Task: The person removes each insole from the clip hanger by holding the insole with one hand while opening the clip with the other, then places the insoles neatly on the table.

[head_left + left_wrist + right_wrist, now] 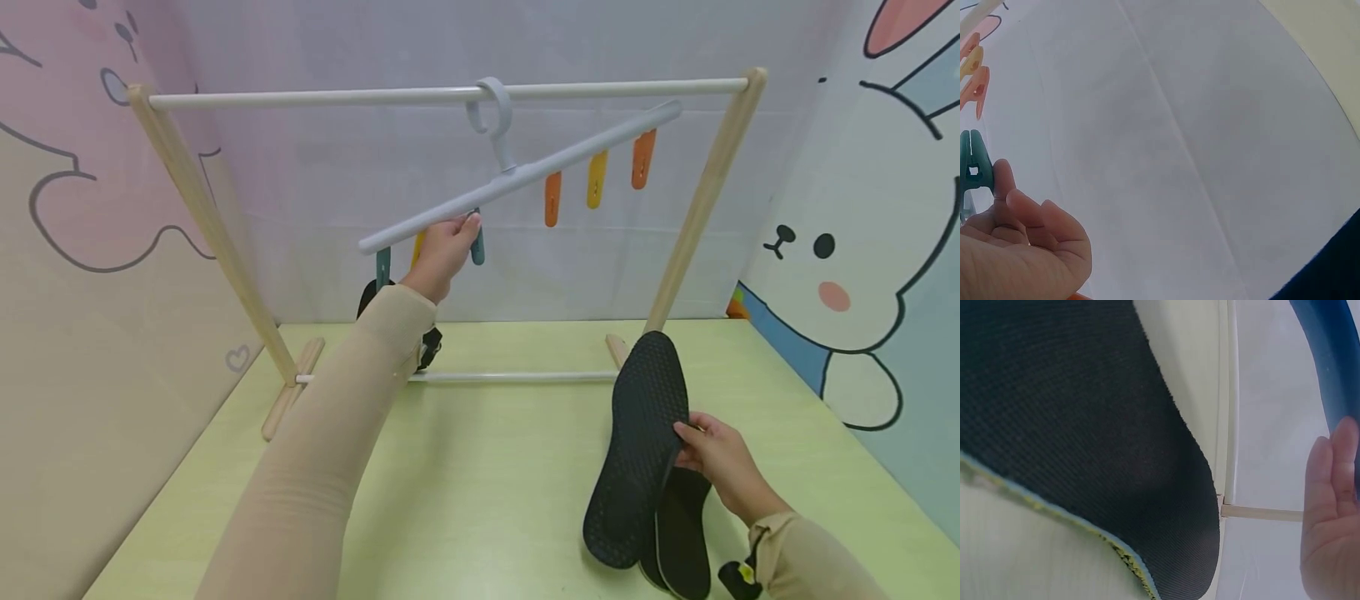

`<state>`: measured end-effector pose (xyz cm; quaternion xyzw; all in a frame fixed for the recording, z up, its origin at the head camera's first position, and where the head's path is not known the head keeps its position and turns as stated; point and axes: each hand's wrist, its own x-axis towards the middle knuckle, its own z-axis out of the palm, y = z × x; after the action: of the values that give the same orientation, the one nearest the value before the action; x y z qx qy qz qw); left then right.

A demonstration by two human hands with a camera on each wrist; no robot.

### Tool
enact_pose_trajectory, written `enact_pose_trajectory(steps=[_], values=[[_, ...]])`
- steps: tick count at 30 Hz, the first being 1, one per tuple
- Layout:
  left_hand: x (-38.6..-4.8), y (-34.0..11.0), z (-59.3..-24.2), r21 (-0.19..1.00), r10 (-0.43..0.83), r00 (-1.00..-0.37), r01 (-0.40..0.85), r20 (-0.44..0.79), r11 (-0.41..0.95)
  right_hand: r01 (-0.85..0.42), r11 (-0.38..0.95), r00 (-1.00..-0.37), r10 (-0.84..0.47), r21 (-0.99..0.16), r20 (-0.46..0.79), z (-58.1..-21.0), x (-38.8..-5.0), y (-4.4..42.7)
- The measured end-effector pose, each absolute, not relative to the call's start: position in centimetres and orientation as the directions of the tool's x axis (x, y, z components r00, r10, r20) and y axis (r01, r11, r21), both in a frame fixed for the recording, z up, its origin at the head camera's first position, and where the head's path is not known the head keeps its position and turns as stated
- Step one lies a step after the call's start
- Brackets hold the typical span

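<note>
A white hanger (570, 157) hangs tilted, left end lower, with coloured clothespins along its underside. My left hand (442, 257) is raised under its left half and pinches a green clothespin (478, 247); the thumb is hidden in the left wrist view, where a fingertip touches that green clothespin (975, 164). Another green clothespin (383, 267) at the low end meets a black item (369, 297), mostly hidden by my sleeve. My right hand (723, 462) grips a black textured insole (637, 450) by its edge, nearly upright. A second black insole (686, 533) is behind and below it.
A wooden-legged rack (705, 200) with a white top rail (315, 99) and lower rail (525, 377) stands on the pale yellow table (480, 492). Orange (552, 200) and yellow (596, 179) clothespins hang on the right. Printed panels (862, 250) flank the table.
</note>
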<state>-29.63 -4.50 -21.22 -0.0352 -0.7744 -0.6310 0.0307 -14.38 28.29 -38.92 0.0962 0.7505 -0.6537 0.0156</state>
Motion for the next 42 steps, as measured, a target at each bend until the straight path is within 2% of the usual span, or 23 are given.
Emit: enact_pose_trajectory(steps=[22, 42], values=[[-29.61, -4.48, -21.08, 0.975, 0.037, -0.994, 0.105, 0.1, 0.195, 0.218, 0.176, -0.973, 0.118, -0.96, -0.2, -39.09, -14.05, 28.49], [-29.65, -4.65, -21.22, 0.976, 0.053, -0.995, 0.099, 0.09, 0.196, 0.244, 0.153, -0.967, 0.118, -0.958, -0.227, -39.61, -14.03, 28.75]])
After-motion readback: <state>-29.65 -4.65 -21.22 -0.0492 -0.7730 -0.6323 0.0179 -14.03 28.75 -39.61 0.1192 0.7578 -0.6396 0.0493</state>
